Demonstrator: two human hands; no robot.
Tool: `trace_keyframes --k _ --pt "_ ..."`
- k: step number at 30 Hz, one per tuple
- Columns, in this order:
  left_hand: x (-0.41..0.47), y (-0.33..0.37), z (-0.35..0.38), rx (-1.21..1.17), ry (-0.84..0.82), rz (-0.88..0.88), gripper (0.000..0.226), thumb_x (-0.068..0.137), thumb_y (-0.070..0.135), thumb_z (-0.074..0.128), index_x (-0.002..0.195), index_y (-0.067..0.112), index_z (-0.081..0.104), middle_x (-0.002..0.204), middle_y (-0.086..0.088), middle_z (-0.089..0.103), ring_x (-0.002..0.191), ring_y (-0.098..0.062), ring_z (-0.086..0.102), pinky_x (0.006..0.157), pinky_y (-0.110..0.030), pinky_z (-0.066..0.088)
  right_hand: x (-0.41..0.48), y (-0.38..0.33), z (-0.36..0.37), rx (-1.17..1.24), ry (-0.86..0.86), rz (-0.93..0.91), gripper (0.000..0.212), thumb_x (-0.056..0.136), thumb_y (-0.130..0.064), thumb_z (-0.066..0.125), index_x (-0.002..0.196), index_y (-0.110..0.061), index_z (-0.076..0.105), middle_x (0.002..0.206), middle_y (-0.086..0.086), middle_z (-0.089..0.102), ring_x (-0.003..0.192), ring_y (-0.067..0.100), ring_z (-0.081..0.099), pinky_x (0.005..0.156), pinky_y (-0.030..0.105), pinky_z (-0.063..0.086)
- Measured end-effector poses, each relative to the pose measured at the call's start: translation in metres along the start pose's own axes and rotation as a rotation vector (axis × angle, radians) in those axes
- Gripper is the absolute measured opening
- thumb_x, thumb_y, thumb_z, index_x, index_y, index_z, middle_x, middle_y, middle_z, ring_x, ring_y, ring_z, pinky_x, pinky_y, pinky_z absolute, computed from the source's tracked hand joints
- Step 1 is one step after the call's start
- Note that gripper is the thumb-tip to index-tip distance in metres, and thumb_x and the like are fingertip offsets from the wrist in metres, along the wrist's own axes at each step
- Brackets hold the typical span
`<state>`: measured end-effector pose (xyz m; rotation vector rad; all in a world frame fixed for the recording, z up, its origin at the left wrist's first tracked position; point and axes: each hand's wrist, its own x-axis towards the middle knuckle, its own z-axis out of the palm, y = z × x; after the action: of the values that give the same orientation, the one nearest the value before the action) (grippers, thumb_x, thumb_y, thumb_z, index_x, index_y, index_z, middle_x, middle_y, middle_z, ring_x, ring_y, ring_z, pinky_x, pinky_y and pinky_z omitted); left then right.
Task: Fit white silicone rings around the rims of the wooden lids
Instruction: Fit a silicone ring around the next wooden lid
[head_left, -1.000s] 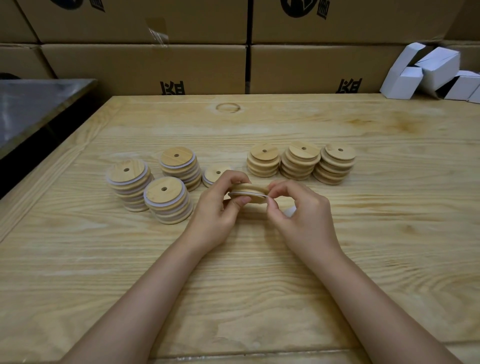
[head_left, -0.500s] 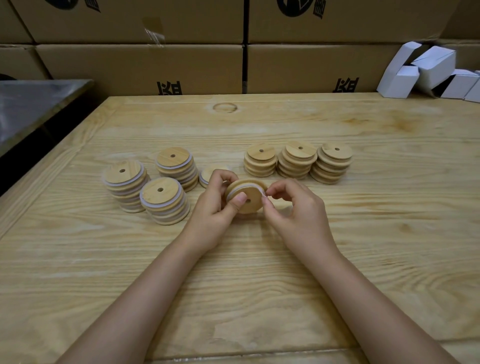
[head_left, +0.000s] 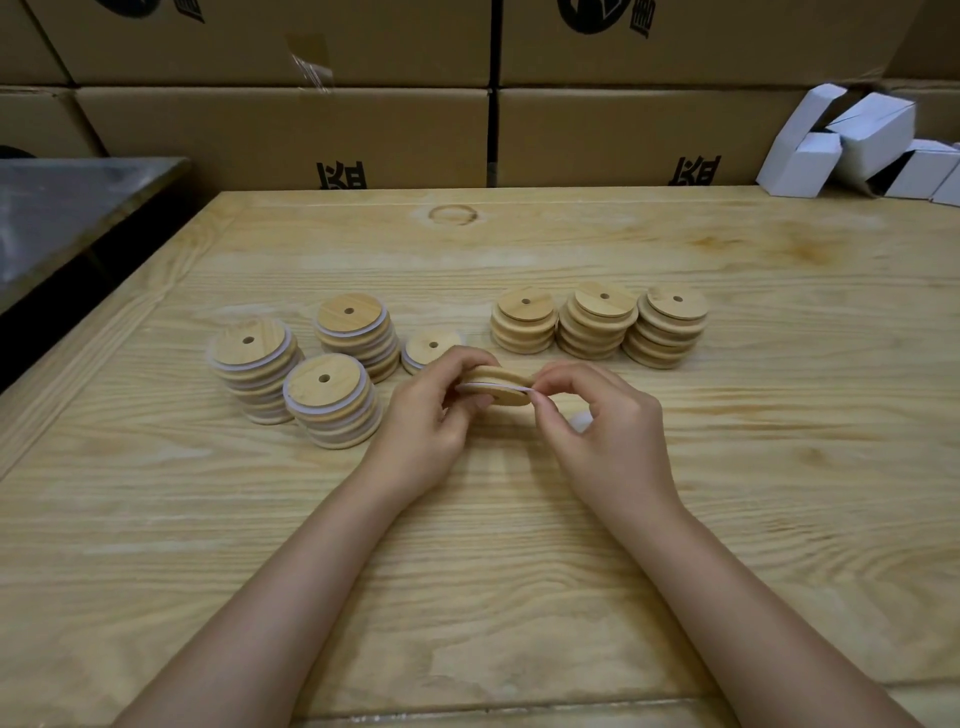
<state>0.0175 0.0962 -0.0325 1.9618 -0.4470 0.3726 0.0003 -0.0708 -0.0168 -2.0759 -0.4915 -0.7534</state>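
Both hands raised just above worktop (head_left: 519, 519). Left hand (head_left: 431, 410) grips wooden lid (head_left: 501, 387) by its edge; right hand (head_left: 602, 421) pinches white ring (head_left: 522, 387) on its rim.

My bare forearms reach in from the near edge of the desk (head_left: 493, 571) and meet toward its middle. My left hand (head_left: 431, 415) curls round the left side of a lid (head_left: 506, 395), fingers over it, thumb beneath. My right hand (head_left: 610, 436) pinches its right rim between thumb and forefinger, the other fingers curled.
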Motion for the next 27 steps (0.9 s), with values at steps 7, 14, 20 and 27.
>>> trace_keyframes --k 7,14,20,27 --pt "0.0013 -0.0006 -0.0005 0.007 0.001 0.038 0.03 0.081 0.003 0.051 0.098 0.028 0.053 0.085 0.019 0.055 0.079 -0.002 0.051 0.074 -0.018 0.04 0.0015 -0.0004 -0.0004 0.033 -0.032 0.031 0.008 0.075 0.003 0.071 0.076 -0.004 0.068 0.082 0.002 0.069 0.082 0.007 0.061 0.077 0.01 0.042" --pt "0.0017 -0.0008 -0.0011 0.002 -0.018 0.002 0.032 0.08 0.008 0.052 0.096 0.036 0.051 0.082 0.025 0.056 0.077 0.0 0.05 0.073 -0.017 0.039 0.0027 0.0011 -0.0012 0.084 -0.066 0.102 0.007 0.075 0.002 0.072 0.075 -0.005 0.07 0.082 0.0 0.068 0.085 0.005 0.06 0.08 0.008 0.041" --pt "0.0011 -0.0003 -0.0008 -0.092 -0.046 -0.05 0.029 0.08 0.008 0.052 0.096 0.033 0.051 0.082 0.015 0.055 0.079 -0.01 0.052 0.076 -0.029 0.043 0.0038 0.0032 -0.003 0.136 -0.097 0.144 0.004 0.077 -0.003 0.072 0.077 -0.006 0.071 0.083 -0.003 0.067 0.085 0.004 0.06 0.08 0.011 0.043" --pt "0.0016 0.0066 -0.0006 -0.33 -0.055 -0.165 0.023 0.087 0.002 0.053 0.101 0.02 0.049 0.092 -0.003 0.055 0.088 -0.017 0.052 0.081 -0.036 0.047 0.0063 0.0044 -0.0061 0.138 -0.108 0.112 0.008 0.081 -0.003 0.068 0.085 -0.008 0.072 0.088 -0.004 0.068 0.085 0.005 0.062 0.079 0.021 0.049"
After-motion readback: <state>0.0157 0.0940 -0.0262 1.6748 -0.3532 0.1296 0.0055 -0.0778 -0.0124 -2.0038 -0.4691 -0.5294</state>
